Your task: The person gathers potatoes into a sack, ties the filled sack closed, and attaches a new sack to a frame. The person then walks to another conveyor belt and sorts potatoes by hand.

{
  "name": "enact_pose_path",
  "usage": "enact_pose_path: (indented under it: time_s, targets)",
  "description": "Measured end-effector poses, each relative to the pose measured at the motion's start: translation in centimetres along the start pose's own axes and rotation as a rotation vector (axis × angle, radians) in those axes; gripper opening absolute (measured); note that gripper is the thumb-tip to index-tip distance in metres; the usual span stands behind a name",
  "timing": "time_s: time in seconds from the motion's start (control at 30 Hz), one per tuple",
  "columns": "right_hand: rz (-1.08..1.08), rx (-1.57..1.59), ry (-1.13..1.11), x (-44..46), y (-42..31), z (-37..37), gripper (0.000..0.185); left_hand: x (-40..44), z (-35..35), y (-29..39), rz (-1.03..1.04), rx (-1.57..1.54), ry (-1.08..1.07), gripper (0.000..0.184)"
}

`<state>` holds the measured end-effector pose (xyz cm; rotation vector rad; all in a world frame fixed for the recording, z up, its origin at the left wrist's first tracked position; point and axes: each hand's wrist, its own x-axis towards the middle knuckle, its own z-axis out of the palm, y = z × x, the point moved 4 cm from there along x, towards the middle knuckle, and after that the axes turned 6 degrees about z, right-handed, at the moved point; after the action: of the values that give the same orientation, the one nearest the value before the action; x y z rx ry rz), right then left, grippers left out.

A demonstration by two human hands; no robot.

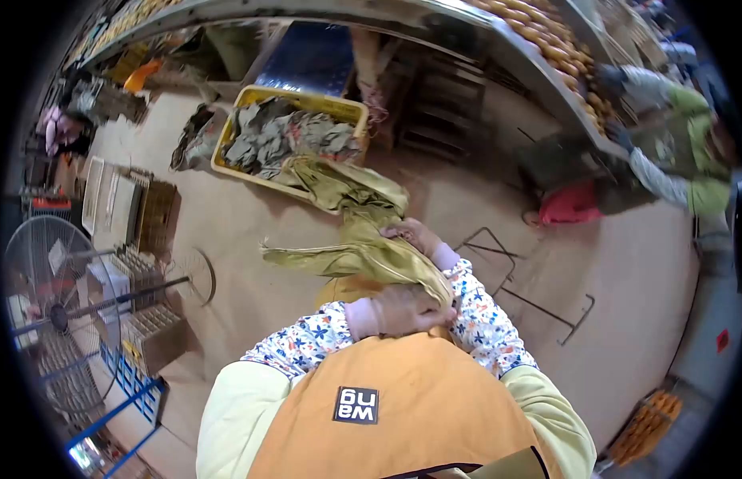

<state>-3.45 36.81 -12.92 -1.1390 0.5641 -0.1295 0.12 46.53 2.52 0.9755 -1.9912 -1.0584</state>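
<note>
Left hand (404, 310): clenched on the near end, right by the orange apron (403, 399)!
Right hand (419, 236): grasping farther along!
Green cloth (363, 239): stretching from both hands over the rim of the yellow crate (263, 185)!

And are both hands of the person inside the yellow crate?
No, the left hand and the right hand hold the green cloth outside the yellow crate, near the orange apron.

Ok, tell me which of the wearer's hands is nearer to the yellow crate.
Right. The right hand is farther forward, a little short of the yellow crate; the left hand is farther back, close to the orange apron.
</note>
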Motion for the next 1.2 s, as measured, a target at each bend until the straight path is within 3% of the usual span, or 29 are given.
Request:
enact_pose_path:
  time_s: [0.07, 0.1, 0.13, 0.17, 0.2, 0.27, 0.33, 0.37, 0.43, 0.5, 0.57, 0.6, 0.63, 0.67, 0.7, 0.73, 0.8, 0.83, 0.9, 0.97, 1.03, 1.07, 1.1, 1.13, 1.17, 1.2]
  targets:
    - [-0.162, -0.27, 0.34, -7.7, -2.9, -1.8, 0.046, 1.2, 3.4, 2.3, 0.045, -0.032, -0.178, 0.028]
    - [-0.188, 0.185, 0.514, -11.7, -4.1, -3.4, 0.046, 1.5, 4.7, 2.9, -0.079, -0.11, -0.478, 0.032]
    - [-0.39, 0.262, 0.61, -16.8, -5.8, -4.8, 0.04, 1.2, 5.5, 3.7, -0.206, -0.171, -0.783, 0.037]
    - [-0.338, 0.188, 0.786, -21.3, -5.4, -7.0, 0.034, 0.8, 4.1, 4.9, -0.242, -0.424, -0.536, 0.048]
    - [-0.408, 0.323, 0.871, -26.2, -5.3, -8.1, 0.031, -0.4, 5.2, 1.6, -0.224, -0.531, -0.475, 0.066]
    - [-0.503, 0.231, 1.04, -33.9, -5.2, -7.5, 0.032, 0.6, 4.5, -2.7, -0.37, -1.256, -0.087, 0.079]
    - [-0.63, -0.103, 1.262, -38.8, -6.1, -4.9, 0.032, 5.0, 3.7, 0.3, -0.372, -1.2, 0.05, 0.093]
    - [-0.65, -0.095, 1.3, -40.4, -5.8, -4.0, 0.032, 7.9, 4.1, 2.2, -0.367, -1.186, 0.006, 0.093]
    - [-0.634, -0.246, 1.544, -43.2, -4.4, -1.8, 0.031, 13.6, 5.9, 6.0, -0.276, -1.482, -0.218, 0.1]
    - [-0.627, -0.171, 1.578, -45.0, -1.0, -1.2, 0.03, 18.3, 6.1, 6.6, -0.233, -1.408, -0.216, 0.101]
    - [-0.361, -0.7, 1.893, -47.0, 1.2, -0.3, 0.033, 22.4, 8.7, 8.8, -0.335, -1.594, -0.188, 0.097]
    - [-0.116, -0.776, 1.873, -47.3, 1.0, 0.5, 0.036, 23.6, 10.0, 8.7, -0.427, -1.534, -0.298, 0.093]
    - [-0.102, -0.775, 1.9, -47.4, 1.9, -0.3, 0.036, 24.7, 11.4, 8.5, -0.515, -1.468, -0.408, 0.088]
    - [-0.091, -0.926, 1.838, -46.9, 3.6, -1.5, 0.045, 26.2, 12.2, 7.7, -0.449, -1.3, -0.542, 0.064]
    - [-0.069, -1.072, 1.765, -46.4, 5.2, -2.4, 0.054, 27.8, 12.7, 5.7, -0.089, -0.648, -0.497, 0.039]
    - [-0.035, -1.075, 1.788, -45.9, 6.5, -3.5, 0.054, 29.4, 14.7, 4.2, -0.185, -0.628, -0.572, 0.032]
    - [0.746, -0.76, 1.439, -44.8, 10.6, -6.5, 0.074, 31.2, 18.2, 2.8, -0.274, -0.641, -0.635, 0.025]
    - [0.768, -0.758, 1.452, -45.6, 10.9, -7.6, 0.074, 31.4, 19.4, 2.1, -0.273, -0.674, -0.614, 0.025]
    - [0.419, -0.464, 1.414, -46.6, 11.0, -9.5, 0.089, 31.2, 22.9, -1.4, -0.26, -0.707, -0.55, 0.024]
    - [0.013, -0.017, 1.455, -47.9, 5.2, -11.2, 0.078, 29.4, 28.1, -2.7, -0.324, -0.629, -0.579, 0.021]
    - [-0.197, 0.325, 1.373, -47.8, 1.3, -13.5, 0.069, 27.6, 31.8, 0.9, -0.398, -0.34, -0.682, 0.024]
    - [-0.176, 0.336, 1.384, -48.5, 2.0, -15.1, 0.069, 26.6, 35.2, -2.0, -0.079, -0.167, -0.542, 0.029]
    - [0.014, 0.266, 1.476, -49.2, 3.5, -17.0, 0.06, 26.5, 35.9, -1.0, -0.094, -0.013, -0.567, 0.032]
    - [0.204, 0.192, 1.551, -49.9, 4.9, -18.3, 0.051, 26.5, 35.9, 0.0, -0.137, -0.126, -0.504, 0.028]
    - [0.212, 0.194, 1.545, -50.7, 6.1, -18.9, 0.051, 26.6, 35.9, 0.5, -0.181, -0.236, -0.436, 0.024]
    - [0.073, 0.431, 1.596, -52.1, 7.4, -19.1, 0.044, 26.9, 36.2, 0.0, -0.194, -0.241, -0.429, 0.024]
